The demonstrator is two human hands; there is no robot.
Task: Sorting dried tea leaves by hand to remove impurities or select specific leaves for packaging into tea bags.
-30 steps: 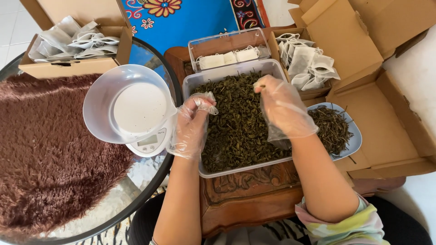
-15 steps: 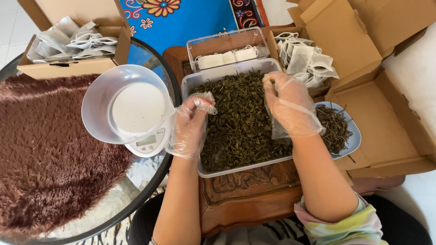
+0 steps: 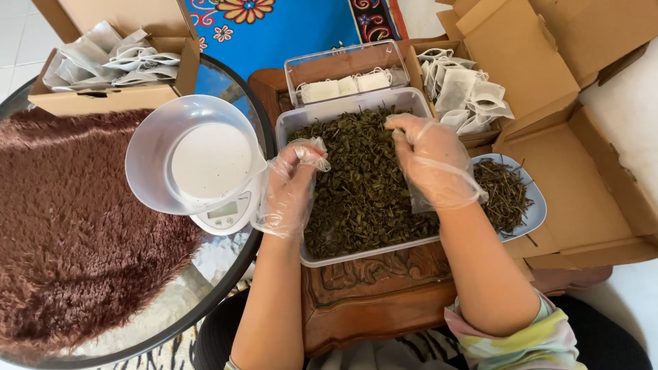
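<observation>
Head view: both gloved hands work over a clear tub (image 3: 288, 127) of dried green leaves (image 3: 360, 185).
Left hand (image 3: 289, 190) pinches closed at the tub's 9 o'clock edge; right hand (image 3: 432, 161) curls, fingertips pinching leaves near 1 o'clock, the stem plate (image 3: 534, 202) at its 3 o'clock.

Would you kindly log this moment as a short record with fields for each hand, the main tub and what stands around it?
Left hand: left hand, in a clear glove, loosely fisted over the left edge of the tub.
Right hand: right hand, gloved, fingertips down in the leaves.
Tub: clear plastic, full of dark dried leaves, on a carved wooden table.
Left of tub: scale bearing an empty bowl.
Right of tub: plate of stems.
Behind: boxes of white bags.
</observation>
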